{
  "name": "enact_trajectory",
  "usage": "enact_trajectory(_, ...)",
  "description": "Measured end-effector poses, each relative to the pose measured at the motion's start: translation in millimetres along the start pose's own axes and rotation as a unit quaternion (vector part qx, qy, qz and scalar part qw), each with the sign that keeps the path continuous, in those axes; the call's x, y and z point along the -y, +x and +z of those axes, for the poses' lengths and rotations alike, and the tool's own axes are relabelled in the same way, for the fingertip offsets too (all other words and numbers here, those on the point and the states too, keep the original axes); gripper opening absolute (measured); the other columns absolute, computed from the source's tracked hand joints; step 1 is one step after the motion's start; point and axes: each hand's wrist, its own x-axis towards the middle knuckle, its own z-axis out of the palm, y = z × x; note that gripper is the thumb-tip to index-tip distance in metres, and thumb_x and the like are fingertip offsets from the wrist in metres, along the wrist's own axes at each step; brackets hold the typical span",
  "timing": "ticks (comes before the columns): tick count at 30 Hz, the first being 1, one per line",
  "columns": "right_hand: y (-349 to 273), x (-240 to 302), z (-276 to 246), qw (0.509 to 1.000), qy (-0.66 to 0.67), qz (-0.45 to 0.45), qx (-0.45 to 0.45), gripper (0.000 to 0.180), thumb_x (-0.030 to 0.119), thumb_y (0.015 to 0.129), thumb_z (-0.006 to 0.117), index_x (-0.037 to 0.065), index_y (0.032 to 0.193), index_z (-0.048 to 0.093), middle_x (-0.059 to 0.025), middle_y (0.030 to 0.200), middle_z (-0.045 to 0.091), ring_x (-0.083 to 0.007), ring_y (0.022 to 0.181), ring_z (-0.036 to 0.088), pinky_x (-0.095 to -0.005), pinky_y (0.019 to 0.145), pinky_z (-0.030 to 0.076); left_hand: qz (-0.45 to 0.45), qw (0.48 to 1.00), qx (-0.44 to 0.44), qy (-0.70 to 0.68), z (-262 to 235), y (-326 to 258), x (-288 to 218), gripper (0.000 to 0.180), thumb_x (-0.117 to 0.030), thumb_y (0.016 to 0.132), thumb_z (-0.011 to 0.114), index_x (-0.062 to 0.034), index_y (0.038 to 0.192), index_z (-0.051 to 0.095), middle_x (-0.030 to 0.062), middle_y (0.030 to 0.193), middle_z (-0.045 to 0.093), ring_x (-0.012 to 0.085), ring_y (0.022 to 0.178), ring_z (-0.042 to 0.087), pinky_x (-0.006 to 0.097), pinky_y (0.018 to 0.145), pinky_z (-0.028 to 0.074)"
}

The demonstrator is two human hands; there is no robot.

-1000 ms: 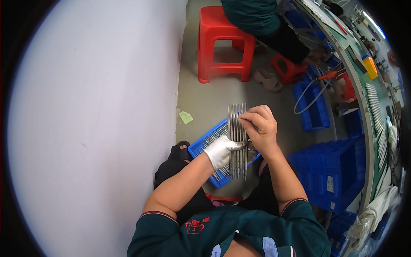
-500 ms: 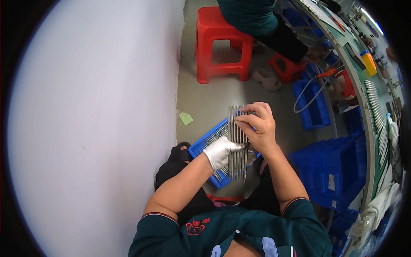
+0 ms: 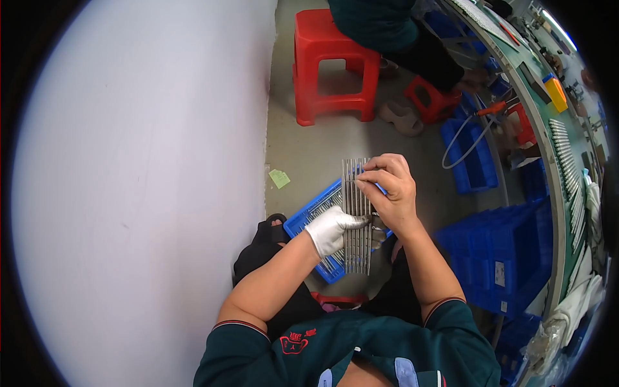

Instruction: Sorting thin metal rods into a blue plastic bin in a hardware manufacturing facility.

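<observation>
My left hand (image 3: 332, 230), in a white glove with darkened fingertips, is closed round a row of slim metal rods (image 3: 356, 248). The rods stand side by side, lengthwise away from me. My bare right hand (image 3: 392, 193) is at their far end, thumb and forefinger pinched at the rods, the other fingers curled. Whether it grips a single rod cannot be made out. Beneath them, between my legs, a blue tray (image 3: 298, 222) holds many more metal rods (image 3: 322, 209), partly hidden by my left hand and forearm.
A white wall rises at the left. Ahead are a red stool (image 3: 335, 48) and another seated person (image 3: 387, 29). Along the right runs a green-topped workbench (image 3: 522, 55) bearing a row of metal parts (image 3: 566, 161), with stacked blue crates (image 3: 496, 248) below. A paper scrap (image 3: 279, 178) lies on the floor.
The held rods have shifted very slightly to the left. Both hands keep nearly the same places and grip.
</observation>
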Motion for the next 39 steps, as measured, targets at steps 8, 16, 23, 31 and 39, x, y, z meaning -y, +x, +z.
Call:
enact_trajectory(8,-2.6,-0.8,2.3,0.999,-0.039,-0.019,0.012,0.014,0.007,0.066,0.075,0.009,0.079,0.07,-0.0036,0.091,0.063,-0.0251,0.093,0.057,-0.037,0.081,0.044,0.012,0.998,-0.05,0.033,-8.3,3.6,7.4,0.024,-0.002,0.087,0.06,0.0013,0.111,0.058,0.0131,0.101,0.066,0.0282,0.088,0.068,0.042,0.076,0.059)
enact_trajectory(16,-1.0,-4.7,-3.7,0.999,-0.026,-0.013,0.038,0.018,0.006,0.064,0.075,0.011,0.08,0.07,-0.0043,0.096,0.064,-0.0271,0.096,0.055,-0.0381,0.082,0.045,-0.015,0.999,-0.006,0.037,1.7,-1.5,-1.6,0.024,-0.001,0.087,0.059,0.0029,0.111,0.058,0.0154,0.1,0.066,0.0316,0.089,0.068,0.043,0.078,0.058)
enact_trajectory(23,-0.6,-0.3,0.9,0.994,-0.079,-0.062,0.039,0.02,0.004,0.062,0.075,0.012,0.08,0.07,-0.0045,0.097,0.064,-0.0275,0.096,0.056,-0.0384,0.083,0.044,-0.007,0.999,-0.03,0.031,-9.5,2.6,7.3,0.027,-0.001,0.088,0.058,0.0029,0.114,0.056,0.0167,0.101,0.066,0.0325,0.09,0.068,0.047,0.079,0.058)
enact_trajectory(31,-3.0,0.6,-4.4,0.999,-0.011,-0.026,0.046,0.014,0.003,0.065,0.074,0.007,0.078,0.069,-0.0051,0.094,0.065,-0.026,0.096,0.056,-0.0357,0.079,0.047,0.009,1.0,-0.006,0.007,-4.3,1.7,-1.6,0.027,-0.001,0.089,0.056,-0.0009,0.116,0.056,0.0138,0.102,0.065,0.0318,0.092,0.067,0.047,0.08,0.058)
enact_trajectory(39,-5.9,-1.2,-3.2,0.998,-0.009,-0.019,0.059,0.014,0.005,0.066,0.074,0.007,0.079,0.069,-0.0045,0.094,0.065,-0.0261,0.096,0.057,-0.0358,0.079,0.047,0.014,1.0,-0.01,0.017,-4.8,2.0,-1.9,0.028,-0.001,0.089,0.055,-0.0019,0.118,0.054,0.0132,0.103,0.064,0.0293,0.091,0.067,0.046,0.078,0.058)
